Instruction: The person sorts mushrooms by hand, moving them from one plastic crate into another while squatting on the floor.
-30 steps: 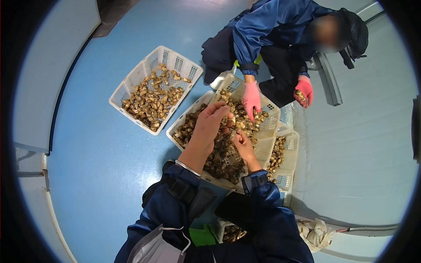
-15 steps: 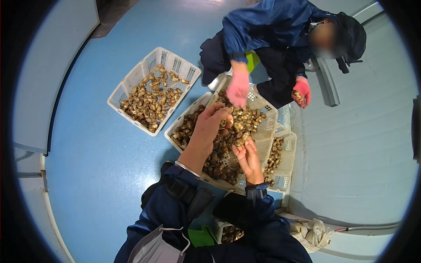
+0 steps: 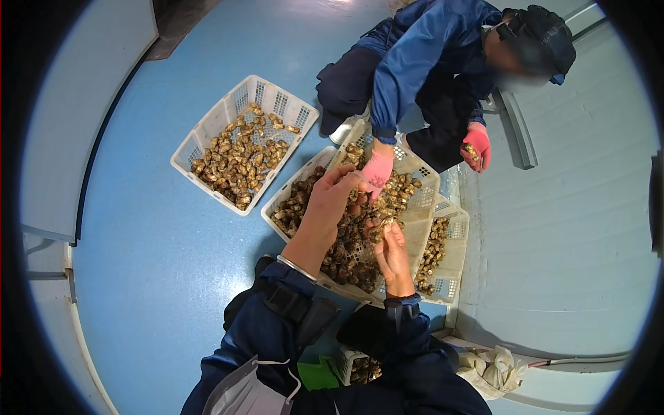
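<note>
My right hand (image 3: 393, 257) is closed on a stubby brown and cream mushroom (image 3: 377, 230), held by the fingertips over a white basket (image 3: 417, 232). To its left, my left hand (image 3: 326, 204) has its fingers curled together above the same basket; what they hold, if anything, I cannot make out. Below both hands lies a pile of mottled mushrooms (image 3: 354, 266). Just beyond my fingers, a co-worker's pink-gloved hand (image 3: 377, 171) reaches into the basket. The co-worker's other gloved hand (image 3: 476, 147) holds a mushroom off to the right.
Another white basket (image 3: 181, 155) of mushrooms stands on the blue floor (image 3: 138, 277) at the left. A further basket (image 3: 454, 238) sits against the pale wall (image 3: 553, 263) at right. A cream sack (image 3: 494, 372) and a small basket (image 3: 346, 366) lie near me.
My right hand has turned the mushroom and drawn it slightly left; my left hand has hardly moved. The co-worker's pink glove has gone lower into the basket, and the co-worker's head has bent down.
</note>
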The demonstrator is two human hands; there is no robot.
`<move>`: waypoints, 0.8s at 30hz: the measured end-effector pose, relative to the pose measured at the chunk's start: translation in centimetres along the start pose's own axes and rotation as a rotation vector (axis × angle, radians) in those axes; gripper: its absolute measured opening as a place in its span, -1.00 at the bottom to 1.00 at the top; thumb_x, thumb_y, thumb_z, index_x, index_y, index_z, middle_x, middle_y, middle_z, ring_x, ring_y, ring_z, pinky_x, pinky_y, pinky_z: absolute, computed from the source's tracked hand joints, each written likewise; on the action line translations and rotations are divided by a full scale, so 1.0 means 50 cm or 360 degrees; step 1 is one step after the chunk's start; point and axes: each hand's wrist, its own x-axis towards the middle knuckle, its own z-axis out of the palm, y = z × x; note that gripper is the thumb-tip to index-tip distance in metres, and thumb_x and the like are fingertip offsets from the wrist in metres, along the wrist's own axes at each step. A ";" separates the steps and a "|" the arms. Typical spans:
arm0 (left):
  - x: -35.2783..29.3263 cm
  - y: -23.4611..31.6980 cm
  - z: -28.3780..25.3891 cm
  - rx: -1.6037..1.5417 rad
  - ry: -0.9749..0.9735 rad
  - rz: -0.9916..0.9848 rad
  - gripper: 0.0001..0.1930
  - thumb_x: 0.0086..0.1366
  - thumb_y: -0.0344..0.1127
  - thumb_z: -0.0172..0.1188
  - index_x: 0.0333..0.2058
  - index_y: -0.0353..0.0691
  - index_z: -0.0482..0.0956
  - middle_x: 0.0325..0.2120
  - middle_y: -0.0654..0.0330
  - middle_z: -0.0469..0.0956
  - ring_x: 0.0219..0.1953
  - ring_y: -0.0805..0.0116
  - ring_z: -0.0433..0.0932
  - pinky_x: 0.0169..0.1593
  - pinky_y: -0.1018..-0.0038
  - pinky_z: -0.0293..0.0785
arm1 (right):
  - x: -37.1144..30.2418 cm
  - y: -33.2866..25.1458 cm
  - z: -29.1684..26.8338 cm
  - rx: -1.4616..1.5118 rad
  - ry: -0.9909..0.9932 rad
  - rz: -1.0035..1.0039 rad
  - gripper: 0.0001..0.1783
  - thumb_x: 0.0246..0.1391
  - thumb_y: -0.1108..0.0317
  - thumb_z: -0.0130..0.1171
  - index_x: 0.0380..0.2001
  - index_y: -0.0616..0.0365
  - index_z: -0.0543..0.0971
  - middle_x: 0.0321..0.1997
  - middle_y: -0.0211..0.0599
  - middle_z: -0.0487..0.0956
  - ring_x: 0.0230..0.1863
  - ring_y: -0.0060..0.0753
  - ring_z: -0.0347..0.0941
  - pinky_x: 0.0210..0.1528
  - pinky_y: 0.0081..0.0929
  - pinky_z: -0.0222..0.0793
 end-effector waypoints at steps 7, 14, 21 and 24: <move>-0.001 -0.012 -0.002 0.0033 -0.0007 0.0022 -0.76 0.27 -0.20 0.10 -0.12 -0.13 0.48 -0.44 0.36 0.54 -0.42 0.53 0.49 -0.38 0.58 0.35 | 0.026 -0.081 0.079 -0.0435 -0.0104 -0.0175 -0.70 0.26 0.38 -0.03 0.03 0.23 0.42 -0.05 -0.37 0.55 -0.09 -0.68 0.41 -0.07 -0.68 0.27; 0.010 -0.012 -0.012 -0.0492 -0.0137 -0.0124 -0.68 0.33 -0.04 -0.04 -0.16 -0.14 0.47 -0.38 0.25 0.58 -0.34 0.37 0.58 -0.36 0.46 0.54 | 0.056 -0.146 0.216 -0.1007 -0.0326 -0.0292 -0.57 0.21 0.36 0.05 0.12 0.24 0.37 0.00 -0.32 0.54 -0.13 -0.64 0.43 -0.07 -0.61 0.34; 0.010 0.003 -0.021 -0.0596 -0.0219 -0.0234 -0.67 0.33 0.02 -0.03 -0.20 -0.12 0.44 -0.44 0.16 0.58 -0.46 0.30 0.60 -0.46 0.46 0.58 | 0.193 0.032 -0.027 -0.2781 -0.0281 -0.0489 -0.73 -0.08 0.50 0.14 -0.23 0.07 0.59 -0.36 -0.25 0.57 -0.33 0.00 0.48 -0.24 -0.27 0.42; 0.011 0.003 -0.012 -0.0612 -0.0198 -0.0227 -0.66 0.34 0.04 -0.06 -0.21 -0.11 0.44 -0.44 0.16 0.57 -0.46 0.30 0.60 -0.46 0.46 0.58 | 0.181 0.107 -0.115 -0.2989 -0.0311 -0.0695 -0.66 -0.16 0.53 0.15 -0.21 0.07 0.59 -0.21 -0.25 0.53 -0.17 -0.08 0.43 -0.10 -0.27 0.39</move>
